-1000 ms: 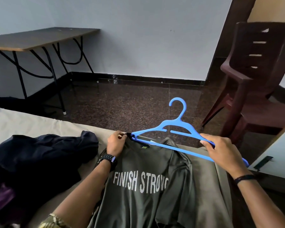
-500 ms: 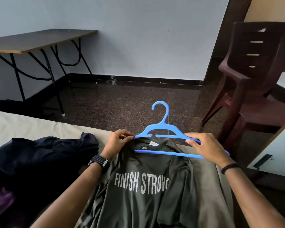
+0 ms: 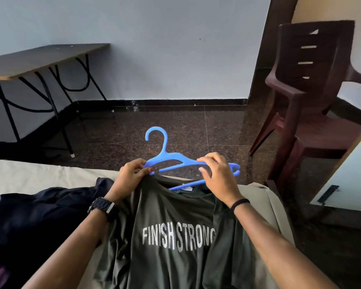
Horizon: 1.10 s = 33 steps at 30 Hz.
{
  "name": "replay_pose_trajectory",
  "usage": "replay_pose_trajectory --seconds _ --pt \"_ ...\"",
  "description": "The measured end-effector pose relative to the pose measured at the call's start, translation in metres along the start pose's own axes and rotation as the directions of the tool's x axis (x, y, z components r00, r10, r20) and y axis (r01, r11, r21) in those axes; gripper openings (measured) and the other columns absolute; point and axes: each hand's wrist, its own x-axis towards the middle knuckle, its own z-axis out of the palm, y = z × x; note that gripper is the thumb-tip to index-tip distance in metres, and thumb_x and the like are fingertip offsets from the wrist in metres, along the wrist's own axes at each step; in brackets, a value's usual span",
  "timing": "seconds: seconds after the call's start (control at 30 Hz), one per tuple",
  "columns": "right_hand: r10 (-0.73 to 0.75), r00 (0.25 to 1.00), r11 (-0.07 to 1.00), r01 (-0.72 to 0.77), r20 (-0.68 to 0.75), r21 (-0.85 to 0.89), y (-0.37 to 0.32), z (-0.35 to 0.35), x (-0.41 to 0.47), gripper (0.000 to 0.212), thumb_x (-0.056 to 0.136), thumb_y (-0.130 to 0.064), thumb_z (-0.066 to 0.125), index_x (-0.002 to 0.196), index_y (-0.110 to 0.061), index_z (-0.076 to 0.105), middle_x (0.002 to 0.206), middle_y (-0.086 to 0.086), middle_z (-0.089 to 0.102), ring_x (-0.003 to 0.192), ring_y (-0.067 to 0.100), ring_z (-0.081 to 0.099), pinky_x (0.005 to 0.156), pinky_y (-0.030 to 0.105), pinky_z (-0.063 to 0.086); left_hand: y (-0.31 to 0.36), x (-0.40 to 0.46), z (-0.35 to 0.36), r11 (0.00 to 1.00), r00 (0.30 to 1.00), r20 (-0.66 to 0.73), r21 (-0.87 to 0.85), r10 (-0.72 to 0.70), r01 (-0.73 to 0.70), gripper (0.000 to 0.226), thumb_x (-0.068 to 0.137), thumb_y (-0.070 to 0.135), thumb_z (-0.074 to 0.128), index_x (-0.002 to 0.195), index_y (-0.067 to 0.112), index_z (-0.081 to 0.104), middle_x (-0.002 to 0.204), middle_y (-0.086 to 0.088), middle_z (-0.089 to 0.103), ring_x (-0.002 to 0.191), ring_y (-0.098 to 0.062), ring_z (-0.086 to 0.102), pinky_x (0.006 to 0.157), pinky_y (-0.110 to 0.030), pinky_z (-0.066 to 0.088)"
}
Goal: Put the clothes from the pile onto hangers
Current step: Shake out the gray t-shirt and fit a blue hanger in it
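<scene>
A dark green T-shirt point(image 3: 171, 222) printed FINISH STRONG lies on the bed in front of me, its collar lifted. My left hand point(image 3: 131, 176) pinches the collar's left side, right where the left end of a blue plastic hanger point(image 3: 171, 158) goes under the cloth. My right hand point(image 3: 217, 174) grips the hanger's right arm. The hanger's lower bar dips inside the neck opening, while its hook stands up over the floor. To the left on the bed sits a pile of dark clothes point(image 3: 42, 213).
The bed has a beige sheet point(image 3: 29, 176). A brown plastic chair point(image 3: 313, 101) stands on the dark floor at the right. At the back left, against the wall, is a folding table point(image 3: 40, 57). A white panel point(image 3: 346, 180) juts in at the right edge.
The hanger has shifted left and its left end has gone into the shirt's neck. The collar is lifted higher. My right hand has slid inward along the hanger.
</scene>
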Motion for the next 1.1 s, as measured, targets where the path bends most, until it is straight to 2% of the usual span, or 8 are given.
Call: replay_pose_trajectory --seconds 0.1,0.23,0.33,0.43,0.57,0.73,0.9,1.1 --pt "-0.287 0.928 0.953 0.251 -0.238 -0.168 -0.012 0.001 -0.014 0.022 0.080 -0.002 0.051 0.090 -0.011 0.069 0.103 0.002 0.053 0.093 0.025 0.054 0.086 0.038 0.045 0.005 -0.001 0.001 0.996 1.000 -0.014 -0.083 -0.019 0.017 0.018 0.089 0.010 0.065 0.082 0.027 0.063 0.078 0.002 0.069 0.068 0.004 0.059 0.074 -0.017 0.046" --pt "-0.459 0.886 0.856 0.460 0.065 -0.235 -0.022 0.026 -0.038 0.024 0.088 -0.005 0.049 0.095 -0.010 0.071 0.104 0.006 0.062 0.091 0.025 0.057 0.084 0.037 0.050 0.009 0.000 0.002 0.987 0.999 -0.034 -0.162 -0.029 0.023 0.023 0.091 0.003 0.059 0.088 0.025 0.061 0.080 -0.002 0.067 0.067 0.007 0.062 0.077 -0.026 0.047" --pt "-0.073 0.861 0.983 0.148 0.503 -0.112 -0.024 0.041 -0.037 0.045 0.089 -0.006 0.036 0.126 -0.015 0.059 0.129 0.008 0.054 0.110 0.030 0.056 0.092 0.039 0.050 0.012 0.000 0.004 0.984 1.000 -0.014 -0.179 -0.026 0.023 0.026 0.093 0.002 0.056 0.094 0.027 0.060 0.090 -0.011 0.069 0.080 -0.004 0.067 0.086 -0.029 0.048" --pt "0.200 0.716 0.980 -0.132 0.669 -0.151 -0.022 0.043 -0.026 0.042 0.095 -0.017 0.037 0.134 -0.024 0.048 0.133 0.011 0.052 0.119 0.033 0.052 0.097 0.040 0.045 0.015 -0.005 0.002 0.984 0.998 0.065 -0.178 -0.009 0.021 0.028 0.095 0.007 0.053 0.099 0.034 0.061 0.097 -0.012 0.069 0.091 -0.011 0.069 0.090 -0.031 0.048" --pt "0.397 0.698 0.914 -0.243 0.597 -0.324 -0.020 0.033 -0.011 0.042 0.096 -0.041 0.038 0.107 -0.010 0.064 0.116 0.018 0.063 0.105 0.032 0.059 0.084 0.034 0.045 0.016 -0.007 0.000 0.992 0.999 0.040 -0.125 -0.008 0.013 0.017 0.098 0.019 0.052 0.108 0.029 0.060 0.094 -0.006 0.071 0.085 0.004 0.066 0.088 -0.029 0.045" --pt "0.631 0.643 0.766 -0.431 0.434 -0.477 0.014 0.005 -0.014 0.046 0.093 -0.043 0.050 0.117 -0.006 0.060 0.123 0.018 0.058 0.113 0.033 0.057 0.092 0.035 0.046 0.017 -0.007 -0.001 0.998 1.000 0.024 -0.060 -0.006 0.008 0.018 0.097 0.024 0.052 0.094 0.039 0.060 0.084 -0.003 0.069 0.074 -0.003 0.059 0.078 -0.029 0.042" --pt "0.769 0.481 0.579 -0.804 0.422 -0.138 0.046 -0.030 -0.008 0.020 0.082 -0.009 0.062 0.100 -0.001 0.066 0.085 0.012 0.064 0.052 0.008 0.063 0.053 0.021 0.053 0.026 -0.012 0.008 0.999 0.998 0.038 0.027 0.039 -0.041 0.042 0.097 0.020 0.052 0.085 0.059 0.052 0.081 -0.005 0.068 0.074 -0.016 0.055 0.077 -0.031 0.043" --pt "0.831 0.455 0.403 -0.889 0.318 0.218 0.057 -0.064 -0.010 0.009 0.075 0.005 0.068 0.084 0.006 0.071 0.082 0.016 0.069 0.068 0.017 0.063 0.053 0.028 0.051 0.048 -0.018 0.006 0.981 0.982 0.030 0.050 0.186 -0.187 0.023 0.096 0.008 0.052 0.106 0.027 0.057 0.071 -0.003 0.063 0.066 -0.012 0.051 0.064 -0.013 0.038"
